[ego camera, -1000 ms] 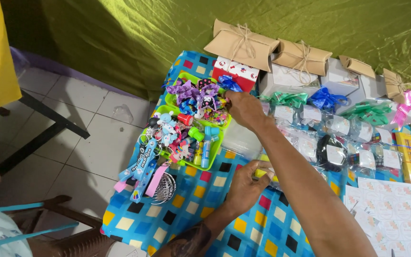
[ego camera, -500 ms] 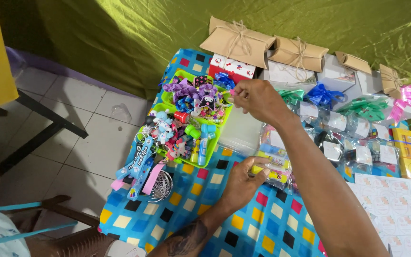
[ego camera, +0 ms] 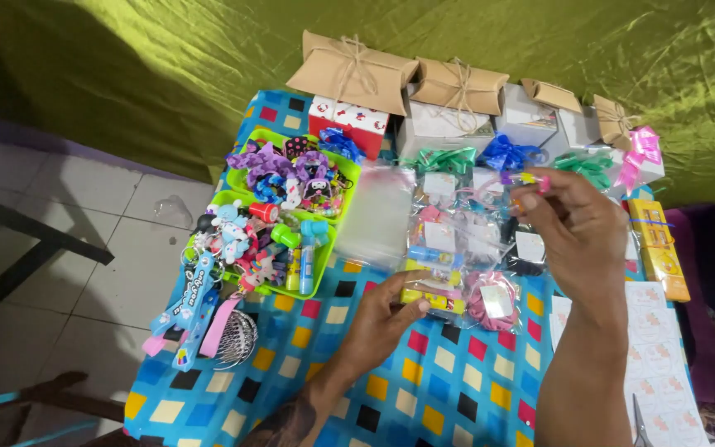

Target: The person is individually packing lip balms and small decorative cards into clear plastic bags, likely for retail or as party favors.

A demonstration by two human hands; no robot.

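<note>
The left hand (ego camera: 386,319) pinches a clear bag (ego camera: 436,273) of trinkets by its lower edge, mid-table; the right hand (ego camera: 568,232), at two o'clock of it, pinches a small clip (ego camera: 525,178); both look light, the bag soft and slippery, best gripped at its edge.

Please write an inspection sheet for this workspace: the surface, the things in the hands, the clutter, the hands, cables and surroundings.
Surface: table under a blue checked cloth, mostly covered.
Job's things: a clear bag of small items; a small coloured piece.
Clutter: two green trays heaped with toys and keychains; kraft pillow boxes tied with twine; ribbon bows; a yellow box; printed sheets; a wire object.
Hands: left hand grips the bag's lower edge; right hand pinches the coloured piece above the packets.
Cables: nothing seen.
Surroundings: green fabric backdrop; tiled floor; dark furniture leg.
</note>
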